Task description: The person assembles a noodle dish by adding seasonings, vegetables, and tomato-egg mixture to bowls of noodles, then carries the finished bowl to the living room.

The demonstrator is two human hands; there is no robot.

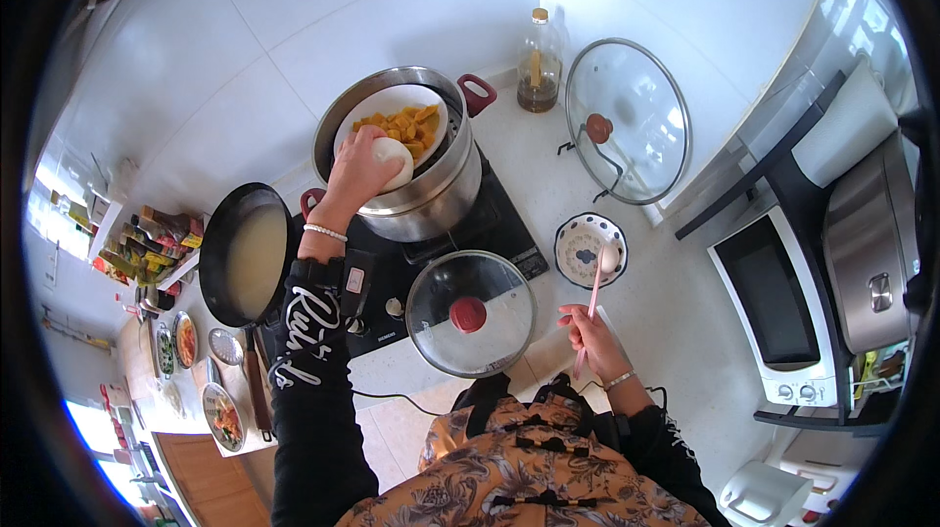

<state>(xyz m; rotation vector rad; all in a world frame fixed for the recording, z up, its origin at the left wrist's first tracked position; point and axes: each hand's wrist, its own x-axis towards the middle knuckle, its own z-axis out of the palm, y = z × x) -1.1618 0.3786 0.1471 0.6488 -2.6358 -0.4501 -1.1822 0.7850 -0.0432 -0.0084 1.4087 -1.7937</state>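
Observation:
In my left hand [364, 169] is a smooth, round white steamed bun [394, 165], held over the near rim of a steel steamer pot [411, 218]. Inside the pot, a white bowl [354, 114] holds yellow-orange chunks [406, 127] that look like pumpkin. My right hand [587, 329] is closed around a slim pink utensil [594, 292], whose kind I cannot make out. Its upper end reaches into a small blue-and-white patterned bowl [565, 258]. Beside that end lies a small white rounded thing [609, 256].
A glass lid with a red knob [470, 313] rests at the hob's front. Left of the hob sits a dark frying pan [245, 253] with pale liquid. Another glass lid [636, 116] stands on a rack near an oil bottle [539, 67]. A white microwave [778, 302] is at right.

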